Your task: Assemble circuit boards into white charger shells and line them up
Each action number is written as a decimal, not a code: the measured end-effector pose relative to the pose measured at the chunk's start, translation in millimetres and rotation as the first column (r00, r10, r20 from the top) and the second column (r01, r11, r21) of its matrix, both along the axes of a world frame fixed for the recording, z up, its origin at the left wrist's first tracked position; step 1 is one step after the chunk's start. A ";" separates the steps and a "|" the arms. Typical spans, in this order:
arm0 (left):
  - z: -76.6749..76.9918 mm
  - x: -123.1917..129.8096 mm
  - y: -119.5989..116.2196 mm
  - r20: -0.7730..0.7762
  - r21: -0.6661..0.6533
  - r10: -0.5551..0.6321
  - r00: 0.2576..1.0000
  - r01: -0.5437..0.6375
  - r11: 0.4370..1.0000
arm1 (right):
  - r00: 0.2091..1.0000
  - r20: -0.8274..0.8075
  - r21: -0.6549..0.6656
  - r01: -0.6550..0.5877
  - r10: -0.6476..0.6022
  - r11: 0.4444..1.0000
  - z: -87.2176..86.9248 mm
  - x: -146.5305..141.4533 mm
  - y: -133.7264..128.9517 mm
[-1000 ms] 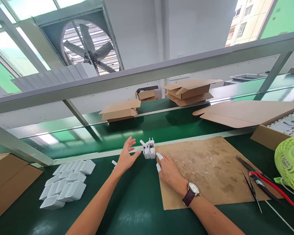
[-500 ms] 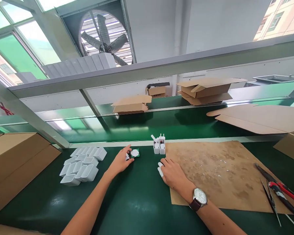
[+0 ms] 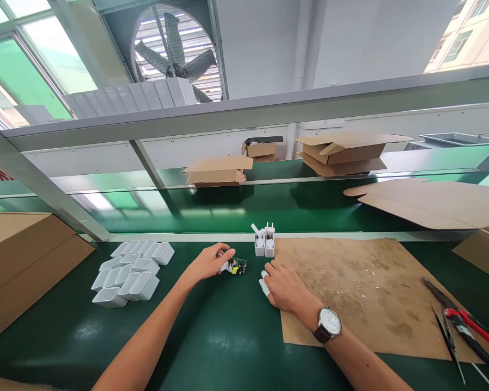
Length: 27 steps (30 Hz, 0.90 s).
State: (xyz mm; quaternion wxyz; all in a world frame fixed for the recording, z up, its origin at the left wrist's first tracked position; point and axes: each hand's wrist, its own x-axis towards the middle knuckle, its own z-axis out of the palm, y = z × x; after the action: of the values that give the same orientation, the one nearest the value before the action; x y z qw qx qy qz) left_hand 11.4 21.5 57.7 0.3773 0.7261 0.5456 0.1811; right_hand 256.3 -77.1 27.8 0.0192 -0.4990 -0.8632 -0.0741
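A: Big stuff first, clock centred between your hands, twelve away from you?
B: Glossy green worktop (image 3: 212,347) under everything. Brown stained paper sheet (image 3: 362,293) at three, brown cardboard box (image 3: 24,266) at nine.
A: Hands?
B: Your right hand (image 3: 287,288) rests at three on the sheet's near-left edge, fingers loosely curled; can't tell what's underneath, no grip visible. Your left hand (image 3: 206,264), at ten, is pinching.
A: On what?
B: Smallest last. Grouped open white plastic cups (image 3: 126,277) at nine; red-and-black-handled hand tool (image 3: 466,327) and slim metal tweezers (image 3: 453,350) toward four. Two small upright white plastic cases (image 3: 264,244) near twelve.
A: And the piece?
B: Small circuit board with yellow component (image 3: 237,266), at eleven, beside your left fingertips, which hold its adjoining white part. Step looks like handling that board; shifting it calls for a light edge grip.
A: Obstacles?
B: Those upright cases, just beyond; a wide sweep could tip them.
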 end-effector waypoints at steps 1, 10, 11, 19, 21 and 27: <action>-1.1 -3.2 1.4 0.006 0.041 0.026 1.000 -0.026 0.999 | 1.000 -0.001 0.011 -0.002 0.002 1.000 -2.0 -0.2 -1.5; -33.3 -9.5 -10.8 0.114 0.198 -0.021 0.993 -0.002 0.980 | 0.994 -0.109 0.113 -0.015 0.028 0.993 -23.6 1.7 -4.3; -37.0 -7.1 -14.4 0.137 0.202 -0.067 0.988 0.039 0.979 | 0.992 -0.123 0.117 -0.019 0.034 0.993 -25.7 2.4 -3.8; -15.5 -24.4 -17.1 0.036 0.589 0.023 0.999 -0.039 0.807 | 0.985 -0.136 0.331 -0.060 0.110 0.942 -43.4 12.1 -2.6; -3.0 -49.0 -13.4 -0.151 0.688 0.255 0.955 -0.084 0.721 | 0.986 -0.119 0.381 -0.067 0.120 0.922 -46.5 12.6 -2.9; 7.4 -112.0 -7.0 -0.402 0.755 0.714 0.573 -0.235 0.613 | 0.995 -0.056 0.366 -0.060 0.086 0.929 -40.5 8.6 -2.8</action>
State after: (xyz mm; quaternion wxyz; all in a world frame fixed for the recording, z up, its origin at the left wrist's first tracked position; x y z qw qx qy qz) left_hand -100.6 14.6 65.1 -0.1802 0.6304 0.7340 0.1769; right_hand 264.9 -79.9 -12.7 0.1447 -0.4568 -0.8512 -0.2141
